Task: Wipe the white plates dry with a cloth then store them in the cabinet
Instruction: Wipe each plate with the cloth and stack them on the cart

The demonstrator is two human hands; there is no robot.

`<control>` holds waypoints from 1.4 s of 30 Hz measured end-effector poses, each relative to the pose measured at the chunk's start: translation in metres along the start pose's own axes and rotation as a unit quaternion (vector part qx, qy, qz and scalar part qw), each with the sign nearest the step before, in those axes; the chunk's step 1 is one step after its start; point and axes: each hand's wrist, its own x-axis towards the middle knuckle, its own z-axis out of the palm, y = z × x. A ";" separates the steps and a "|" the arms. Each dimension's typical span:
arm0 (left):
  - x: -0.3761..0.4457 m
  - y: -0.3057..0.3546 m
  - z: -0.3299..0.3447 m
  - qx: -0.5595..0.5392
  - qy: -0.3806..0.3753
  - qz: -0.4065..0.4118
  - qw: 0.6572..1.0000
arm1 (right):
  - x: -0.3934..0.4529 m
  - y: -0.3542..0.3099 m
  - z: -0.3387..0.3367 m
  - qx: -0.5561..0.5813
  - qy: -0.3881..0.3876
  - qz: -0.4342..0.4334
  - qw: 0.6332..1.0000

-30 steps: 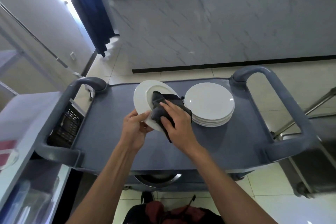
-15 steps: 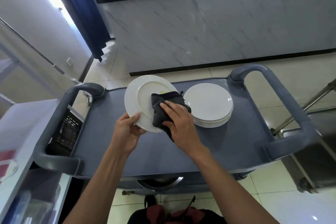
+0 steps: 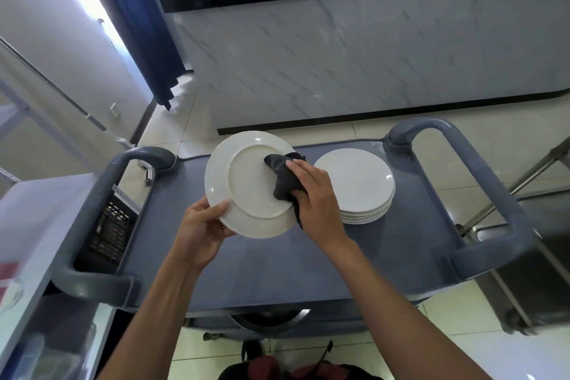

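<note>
A white plate (image 3: 246, 185) is held tilted above the grey cart top, its underside with the foot ring facing me. My left hand (image 3: 203, 225) grips its lower left rim, thumb on the face. My right hand (image 3: 317, 197) holds a dark grey cloth (image 3: 282, 177) bunched against the plate's right side. A stack of several white plates (image 3: 357, 185) sits on the cart just right of my right hand.
The grey service cart (image 3: 277, 262) has raised loop handles at left (image 3: 92, 256) and right (image 3: 481, 194). A marble-faced counter (image 3: 370, 49) stands beyond it. A white shelf unit (image 3: 30, 241) is at the left, and a metal frame (image 3: 524, 179) at the right.
The plate has been raised and tilted more toward me over the second. The cloth has slid to the plate's right edge. The stack has not moved.
</note>
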 end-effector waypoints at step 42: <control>0.074 -0.003 0.159 0.687 -0.076 0.274 0.669 | -0.010 0.034 -0.142 0.000 0.122 0.191 0.974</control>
